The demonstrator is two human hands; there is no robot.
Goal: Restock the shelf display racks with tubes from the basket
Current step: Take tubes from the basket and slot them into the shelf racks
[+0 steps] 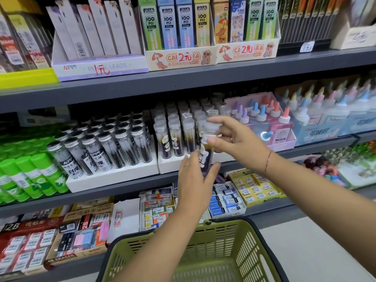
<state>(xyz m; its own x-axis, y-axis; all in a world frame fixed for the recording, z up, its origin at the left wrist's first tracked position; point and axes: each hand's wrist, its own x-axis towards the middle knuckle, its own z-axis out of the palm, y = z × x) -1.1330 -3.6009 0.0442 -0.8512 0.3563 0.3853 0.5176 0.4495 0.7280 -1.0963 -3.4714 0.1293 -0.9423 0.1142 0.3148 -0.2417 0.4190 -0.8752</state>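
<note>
You are mid-placement: a clear plastic tube (207, 154) with dark purple contents sits just right of centre frame, in front of the white card rack (171, 164). Your left grip (194, 180) wraps round its lower end and your right grip (234, 139) pinches its smooth round cap. Next, I judge, it must go upright into a free slot among the matching tubes. The slotted green plastic basket (250, 251) sits at bottom centre
</note>
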